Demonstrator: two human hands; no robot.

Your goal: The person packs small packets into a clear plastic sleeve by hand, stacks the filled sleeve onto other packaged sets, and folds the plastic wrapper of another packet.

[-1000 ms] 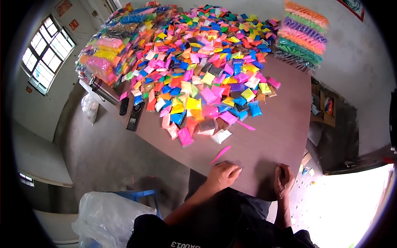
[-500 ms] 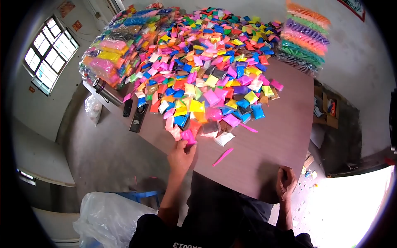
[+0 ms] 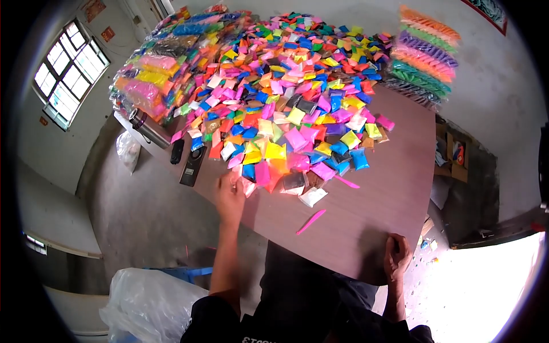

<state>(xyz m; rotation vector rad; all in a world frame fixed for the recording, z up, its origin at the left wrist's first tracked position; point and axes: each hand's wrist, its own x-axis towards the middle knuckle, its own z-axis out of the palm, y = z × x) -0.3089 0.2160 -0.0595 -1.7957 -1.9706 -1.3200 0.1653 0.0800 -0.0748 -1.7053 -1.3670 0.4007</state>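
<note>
My left hand [image 3: 230,199] is at the near left edge of the heap of small coloured plastic packets [image 3: 297,114]. Its fingers close on a light pink packet [image 3: 248,187], whose hold is partly hidden by the fingers. Just right of them lies a magenta packet [image 3: 262,173], flat against an orange one. My right hand [image 3: 397,256] rests at the table's right front edge, fingers curled, with nothing visible in it. Between the hands, a pink plastic knife-shaped tool [image 3: 311,222] lies on the table, near a white packet [image 3: 313,197]. A second pink tool [image 3: 347,182] sticks out from the packets.
Bagged packets [image 3: 146,86] are piled at the back left, beside a metal flask [image 3: 150,128]. A black device [image 3: 193,166] lies at the left table edge [image 3: 394,171]. Striped bundles [image 3: 423,54] stack at the back right. A clear plastic bag [image 3: 146,303] is by my left side.
My left hand has let go of the magenta packet, which now lies on the heap's near edge. The hand has moved left and slightly away from me. My right hand stays put.
</note>
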